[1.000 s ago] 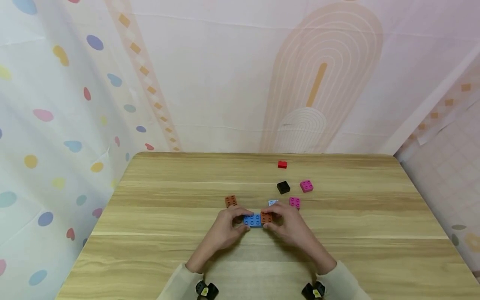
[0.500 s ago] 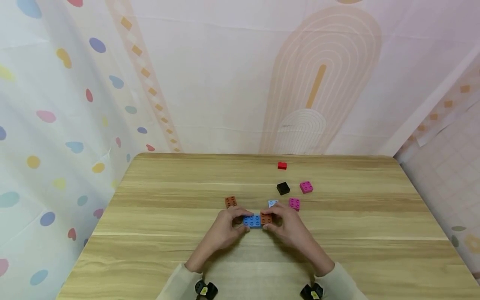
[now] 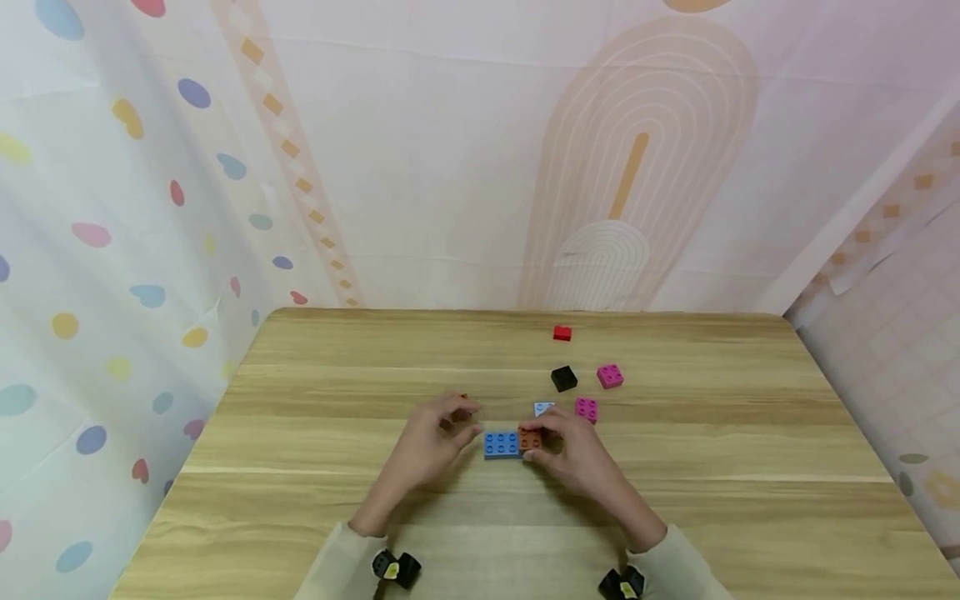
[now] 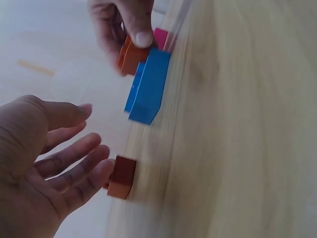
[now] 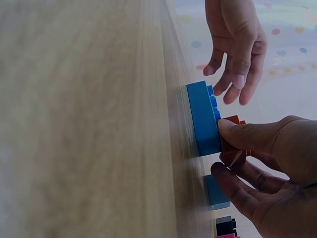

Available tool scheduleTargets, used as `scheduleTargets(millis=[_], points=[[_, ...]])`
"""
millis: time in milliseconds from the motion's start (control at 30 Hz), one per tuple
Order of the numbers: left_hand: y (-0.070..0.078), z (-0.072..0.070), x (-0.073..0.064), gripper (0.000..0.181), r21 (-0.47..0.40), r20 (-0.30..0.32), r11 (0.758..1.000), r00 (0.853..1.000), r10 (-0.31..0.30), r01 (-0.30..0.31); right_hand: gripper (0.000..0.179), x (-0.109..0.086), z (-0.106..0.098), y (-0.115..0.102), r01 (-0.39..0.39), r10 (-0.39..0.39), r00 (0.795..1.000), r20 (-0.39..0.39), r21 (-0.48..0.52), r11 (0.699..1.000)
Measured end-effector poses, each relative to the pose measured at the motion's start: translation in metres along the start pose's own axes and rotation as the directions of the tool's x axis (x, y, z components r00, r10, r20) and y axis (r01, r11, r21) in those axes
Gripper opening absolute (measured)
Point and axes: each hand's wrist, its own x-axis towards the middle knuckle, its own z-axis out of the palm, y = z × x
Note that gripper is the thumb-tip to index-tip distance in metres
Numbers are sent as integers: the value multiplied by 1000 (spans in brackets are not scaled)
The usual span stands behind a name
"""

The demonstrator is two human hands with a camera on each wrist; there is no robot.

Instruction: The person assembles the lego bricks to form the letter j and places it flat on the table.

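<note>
A long blue building brick (image 3: 501, 446) lies on the wooden table, studs up. On its right end sits an orange-brown brick (image 3: 529, 439), which my right hand (image 3: 574, 448) pinches between thumb and fingers. My left hand (image 3: 426, 440) is off the blue brick, its fingers spread and holding nothing. Close to those fingers stands a second orange-brown brick (image 4: 122, 177), mostly hidden behind the hand in the head view. Whether the fingers touch it, I cannot tell.
Beyond my right hand lie a light blue brick (image 3: 543, 408), partly covered, and two pink bricks, one nearer (image 3: 587, 409) and one farther (image 3: 610, 376). A black brick (image 3: 564, 378) and a small red brick (image 3: 562, 332) lie farther back. A patterned curtain (image 3: 450, 167) hangs behind the table.
My left hand has let go of the blue brick and moved left and slightly away from me, toward the second orange-brown brick. The right hand keeps its grip in place.
</note>
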Motion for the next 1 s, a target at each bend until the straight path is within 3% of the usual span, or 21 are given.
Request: scheduleTargets(millis=[167, 300, 567, 1000], points=[[-10, -7, 3, 27, 24, -78, 999, 996, 37, -36, 34, 0, 1, 0, 2, -2, 1000, -3, 2, 1000], [-14, -11, 4, 33, 58, -106, 998, 994, 4, 2, 35, 0, 1, 1, 5, -5, 1000, -11, -8, 1000], [-25, -9, 6, 51, 87, -48, 982, 986, -163, 166, 35, -1, 2, 3, -5, 5, 1000, -8, -18, 1000], [-30, -5, 8, 36, 60, -48, 981, 983, -180, 182, 35, -1, 0, 4, -10, 10, 1000, 6, -3, 1000]])
